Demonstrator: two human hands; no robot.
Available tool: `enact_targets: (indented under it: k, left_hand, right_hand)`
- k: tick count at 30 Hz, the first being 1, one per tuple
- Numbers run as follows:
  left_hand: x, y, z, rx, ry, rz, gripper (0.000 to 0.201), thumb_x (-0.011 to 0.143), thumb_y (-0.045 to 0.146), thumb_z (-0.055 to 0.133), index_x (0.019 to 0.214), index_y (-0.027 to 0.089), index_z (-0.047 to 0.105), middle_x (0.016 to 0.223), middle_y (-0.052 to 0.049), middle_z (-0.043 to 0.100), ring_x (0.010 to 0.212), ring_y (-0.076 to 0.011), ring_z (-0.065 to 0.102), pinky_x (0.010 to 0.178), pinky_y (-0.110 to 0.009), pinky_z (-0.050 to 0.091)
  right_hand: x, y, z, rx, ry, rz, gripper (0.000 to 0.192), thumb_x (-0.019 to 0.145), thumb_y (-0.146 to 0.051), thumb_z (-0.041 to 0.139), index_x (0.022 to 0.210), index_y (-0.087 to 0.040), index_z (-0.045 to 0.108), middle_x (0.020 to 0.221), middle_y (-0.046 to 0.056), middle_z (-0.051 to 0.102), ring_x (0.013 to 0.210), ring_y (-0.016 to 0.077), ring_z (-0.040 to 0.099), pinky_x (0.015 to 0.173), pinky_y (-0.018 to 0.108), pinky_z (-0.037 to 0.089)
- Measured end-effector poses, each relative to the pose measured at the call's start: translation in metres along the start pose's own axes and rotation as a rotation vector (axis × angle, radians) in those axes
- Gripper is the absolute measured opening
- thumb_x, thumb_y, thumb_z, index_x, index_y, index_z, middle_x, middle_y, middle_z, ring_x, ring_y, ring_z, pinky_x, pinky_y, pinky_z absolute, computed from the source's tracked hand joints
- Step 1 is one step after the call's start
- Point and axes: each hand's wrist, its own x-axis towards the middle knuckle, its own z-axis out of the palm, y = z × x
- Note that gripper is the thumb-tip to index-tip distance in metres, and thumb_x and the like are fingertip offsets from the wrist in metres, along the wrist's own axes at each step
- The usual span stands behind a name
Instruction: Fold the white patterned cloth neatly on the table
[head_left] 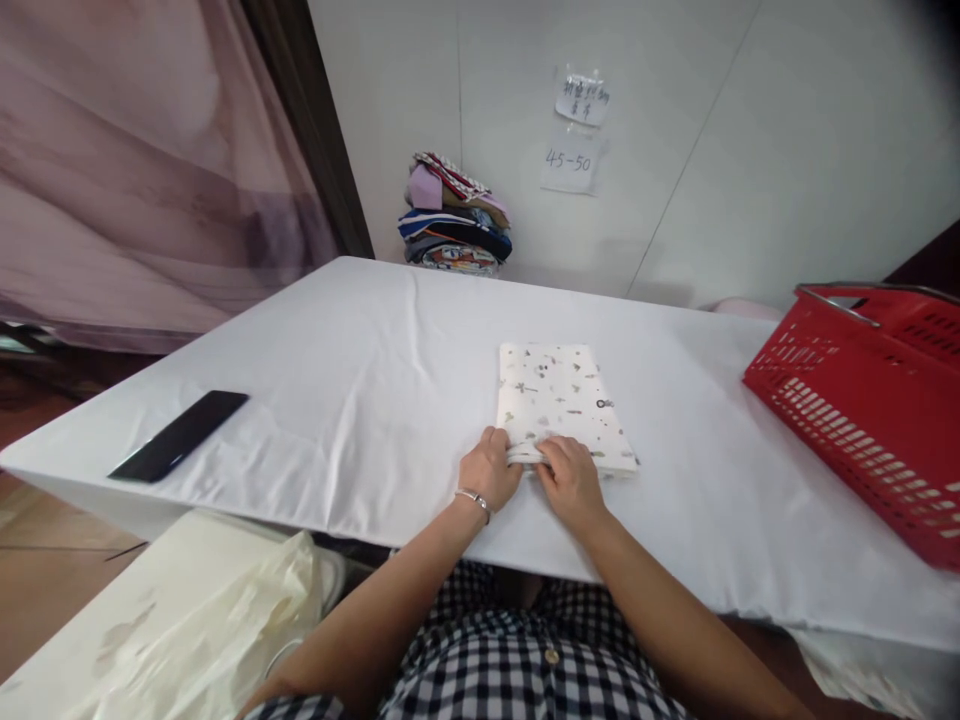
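A folded white cloth [559,395] with small printed figures lies flat on the white-covered table [360,400]. My left hand [491,470], with a bracelet at the wrist, is closed on the cloth's near left corner. Beside it, my right hand [570,480] pinches the near edge around the middle. Between the two hands that edge shows as a thick layered fold. The fingertips under the cloth are hidden.
To the right stands a red plastic basket [862,410] with a metal handle. A flat black object [180,435] lies at the table's left. Stacked folded fabrics [456,215] are beyond the far edge, below paper signs [570,160] on the wall. A pale plastic bag [225,640] is at lower left.
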Motion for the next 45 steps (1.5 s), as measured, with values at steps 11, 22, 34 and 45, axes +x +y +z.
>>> enact_targets:
  k: [11, 22, 34, 45]
  left_hand:
    - [0.003, -0.003, 0.0, -0.062, -0.046, -0.003, 0.017, 0.07, 0.019, 0.055, 0.081, 0.024, 0.043, 0.09, 0.0, 0.054, 0.068, -0.0149, 0.054, 0.053, -0.027, 0.031]
    - [0.004, -0.004, 0.002, -0.091, -0.04, -0.004, 0.016, 0.072, 0.023, 0.057, 0.082, 0.023, 0.045, 0.091, 0.0, 0.055, 0.07, -0.0155, 0.056, 0.054, -0.027, 0.034]
    - [0.0, -0.006, 0.006, -0.142, 0.054, 0.011, 0.013, 0.074, 0.024, 0.055, 0.082, 0.022, 0.045, 0.091, 0.001, 0.053, 0.074, -0.0134, 0.055, 0.058, -0.026, 0.038]
    - [-0.008, -0.006, 0.003, -0.157, 0.074, 0.089, 0.018, 0.072, 0.016, 0.053, 0.087, 0.022, 0.046, 0.096, 0.0, 0.052, 0.074, -0.0125, 0.054, 0.061, -0.025, 0.039]
  right_hand:
    - [-0.026, 0.049, -0.036, -0.211, 0.001, 0.094, 0.029, 0.079, -0.014, 0.045, 0.103, -0.023, 0.058, 0.103, 0.007, 0.061, 0.097, 0.0242, 0.053, 0.085, 0.041, 0.038]
    - [-0.054, 0.085, -0.048, -0.249, 0.042, 0.357, 0.031, 0.081, -0.018, 0.039, 0.108, -0.024, 0.053, 0.108, 0.006, 0.055, 0.087, 0.0201, 0.058, 0.065, 0.032, 0.049]
    - [-0.056, 0.082, -0.049, -0.285, 0.073, 0.325, 0.034, 0.085, -0.02, 0.038, 0.115, -0.024, 0.054, 0.119, 0.006, 0.051, 0.097, 0.0196, 0.055, 0.074, 0.032, 0.05]
    - [-0.06, 0.093, -0.055, -0.29, 0.122, 0.164, 0.028, 0.086, -0.023, 0.041, 0.103, -0.022, 0.064, 0.109, 0.006, 0.06, 0.1, 0.0211, 0.053, 0.085, 0.037, 0.047]
